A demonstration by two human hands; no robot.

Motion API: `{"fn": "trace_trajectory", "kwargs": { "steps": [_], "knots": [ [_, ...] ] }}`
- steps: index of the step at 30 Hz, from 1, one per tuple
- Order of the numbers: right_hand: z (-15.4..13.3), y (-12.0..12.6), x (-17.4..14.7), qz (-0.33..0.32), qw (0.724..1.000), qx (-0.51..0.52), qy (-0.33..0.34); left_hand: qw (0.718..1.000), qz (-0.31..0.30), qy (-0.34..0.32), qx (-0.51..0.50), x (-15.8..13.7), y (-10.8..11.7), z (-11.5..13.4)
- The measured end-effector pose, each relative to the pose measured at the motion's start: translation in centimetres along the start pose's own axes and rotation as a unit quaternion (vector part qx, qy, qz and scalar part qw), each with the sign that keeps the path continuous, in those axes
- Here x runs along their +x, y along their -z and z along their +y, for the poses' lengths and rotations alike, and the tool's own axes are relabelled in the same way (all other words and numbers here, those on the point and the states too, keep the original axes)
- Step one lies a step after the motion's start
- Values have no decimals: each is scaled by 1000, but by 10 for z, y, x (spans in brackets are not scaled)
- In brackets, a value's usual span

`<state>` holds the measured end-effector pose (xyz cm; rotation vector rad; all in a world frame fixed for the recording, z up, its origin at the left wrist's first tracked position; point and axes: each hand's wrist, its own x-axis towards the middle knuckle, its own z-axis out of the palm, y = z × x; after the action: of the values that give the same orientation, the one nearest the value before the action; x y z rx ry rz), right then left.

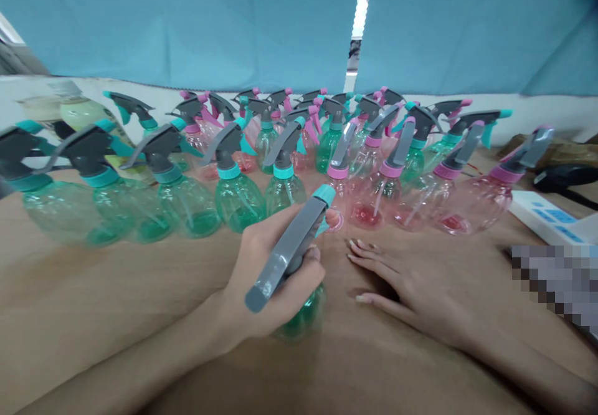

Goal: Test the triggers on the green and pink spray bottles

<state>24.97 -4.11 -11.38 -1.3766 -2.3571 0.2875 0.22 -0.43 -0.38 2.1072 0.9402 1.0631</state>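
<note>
Wrapped around the neck of a green spray bottle (306, 315) is my left hand (266, 265), just below the grey trigger head with its teal nozzle. That bottle stands near the middle of the table, in front of the others. My right hand (402, 278) rests on the tabletop to the right, fingers stretched out and holding nothing. Ahead of my left hand is a row of green spray bottles (238, 203) with teal collars. The row continues to the right with pink spray bottles (369, 209) with pink collars, beyond my right fingertips.
More pink and green spray bottles crowd behind the front row. A white device with blue buttons (551, 219) lies at the right, near a black object (567, 177). Blue curtains (187, 28) hang at the back. A larger pale green bottle (84, 116) stands at the back left.
</note>
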Motion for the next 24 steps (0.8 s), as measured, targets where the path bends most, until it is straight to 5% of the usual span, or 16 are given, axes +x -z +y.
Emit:
{"fn": "trace_trajectory", "kwargs": {
  "steps": [9,24],
  "knots": [
    [0,0,0,2,1000,-2,1,995,18,-69,66,0,1,-4],
    [2,-2,-1,5,1000,-4,6,998,-9,-58,12,3,4,0]
  ]
}}
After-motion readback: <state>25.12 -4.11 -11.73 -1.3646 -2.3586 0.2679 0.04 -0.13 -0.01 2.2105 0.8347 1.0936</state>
